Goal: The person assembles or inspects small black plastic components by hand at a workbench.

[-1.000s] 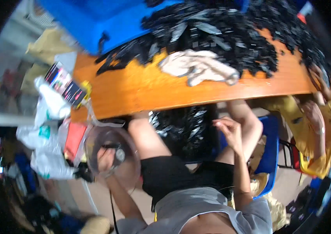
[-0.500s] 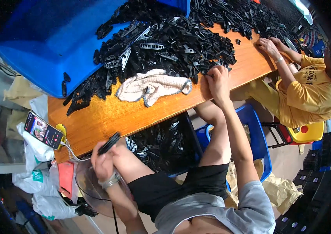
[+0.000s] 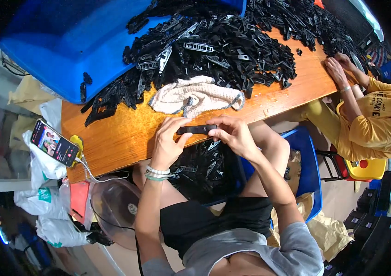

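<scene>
Both hands were closed on 1 slim black piece point(image 3: 196, 129): the left hand point(image 3: 170, 140) pinched its left end between thumb and fingers, and the right hand point(image 3: 233, 134) gripped its right end the same way. The piece lay roughly level between them, above the near edge of the worktop point(image 3: 122, 138). Whether it was 1 solid part or 2 fitted together could not be told, so the work on it was best judged as underway.

Much appeared left to handle. Beyond the hands, a large heap of black parts point(image 3: 232, 50) covered the far side of the worktop, jumbled and in no visible order, with a few paler, ladder-like ones on top. Up and to the left of the hands, 2 small black bits point(image 3: 85, 85) rested apart from the heap, against the blue bin point(image 3: 71, 60).

Below the hands, under the worktop's edge, lay a lower batch of pieces point(image 3: 200, 172); whether these were finished or waiting could not be told. Just beyond the hands sat a crumpled pale cloth point(image 3: 195, 95), touched by neither. Far to their right, a co-worker's hands point(image 3: 336, 69) were beside more black parts.
</scene>
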The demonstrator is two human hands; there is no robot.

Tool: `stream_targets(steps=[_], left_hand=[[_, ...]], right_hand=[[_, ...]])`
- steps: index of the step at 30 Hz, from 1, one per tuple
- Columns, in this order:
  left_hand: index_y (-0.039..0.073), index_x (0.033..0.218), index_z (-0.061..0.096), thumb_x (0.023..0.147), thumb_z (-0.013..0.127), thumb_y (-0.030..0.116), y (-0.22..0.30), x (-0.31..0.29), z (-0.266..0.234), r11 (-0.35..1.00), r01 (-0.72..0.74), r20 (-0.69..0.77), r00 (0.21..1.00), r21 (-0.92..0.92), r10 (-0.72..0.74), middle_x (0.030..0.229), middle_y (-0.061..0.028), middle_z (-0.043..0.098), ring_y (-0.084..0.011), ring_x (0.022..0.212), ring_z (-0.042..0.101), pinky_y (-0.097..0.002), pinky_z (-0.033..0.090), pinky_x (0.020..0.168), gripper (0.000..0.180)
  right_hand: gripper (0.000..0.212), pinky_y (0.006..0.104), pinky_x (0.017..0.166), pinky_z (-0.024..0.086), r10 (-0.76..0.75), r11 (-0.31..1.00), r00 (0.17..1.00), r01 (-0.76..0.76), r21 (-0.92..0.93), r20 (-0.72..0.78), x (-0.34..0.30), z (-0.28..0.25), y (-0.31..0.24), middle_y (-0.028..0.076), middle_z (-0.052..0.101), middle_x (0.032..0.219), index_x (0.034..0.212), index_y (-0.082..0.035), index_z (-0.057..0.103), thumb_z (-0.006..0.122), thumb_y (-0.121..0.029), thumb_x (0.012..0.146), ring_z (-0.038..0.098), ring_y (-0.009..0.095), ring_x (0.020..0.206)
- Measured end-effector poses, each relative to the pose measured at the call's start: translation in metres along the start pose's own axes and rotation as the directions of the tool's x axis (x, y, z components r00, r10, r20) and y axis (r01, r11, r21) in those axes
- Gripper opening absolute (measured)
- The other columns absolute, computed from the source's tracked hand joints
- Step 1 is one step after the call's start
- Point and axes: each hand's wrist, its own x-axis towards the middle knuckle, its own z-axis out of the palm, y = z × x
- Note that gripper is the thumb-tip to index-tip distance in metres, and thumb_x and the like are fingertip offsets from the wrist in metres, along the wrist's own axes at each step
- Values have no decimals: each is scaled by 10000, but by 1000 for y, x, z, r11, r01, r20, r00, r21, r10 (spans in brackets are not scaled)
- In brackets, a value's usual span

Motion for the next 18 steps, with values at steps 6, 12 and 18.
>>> stream_targets(steps=[6, 12, 18], left_hand=[[-47, 928, 662, 745, 709, -8, -9, -1, -1, 998, -1, 28, 1000, -57, 3, 984, -115, 599, -254, 909, 612, -320, 489, 829, 193], [-47, 907, 657, 741, 703, -19, -7, 3, -1, 997, -73, 17, 997, -8, 73, 935, -117, 590, -271, 874, 577, -340, 480, 777, 174], [-48, 894, 628, 715, 675, -57, -6, 4, 1, 985, -170, 18, 985, 26, 170, 871, -117, 586, -294, 864, 554, -368, 462, 777, 185]], right_hand=[[208, 217, 585, 443, 48, 965, 997, -61, -255, -58, 2, 2, -10, 36, 591, 766, 1053, 44, 663, 660, -38, 862, 554, 78, 642], [223, 351, 637, 446, -280, 839, 957, 208, -502, -71, 6, -1, 2, 78, 576, 737, 949, -20, 703, 740, -100, 744, 571, 245, 710], [188, 354, 733, 421, -422, 740, 906, 366, -565, 34, 15, 16, -3, 78, 558, 851, 881, -20, 701, 744, -78, 708, 520, 242, 822]])
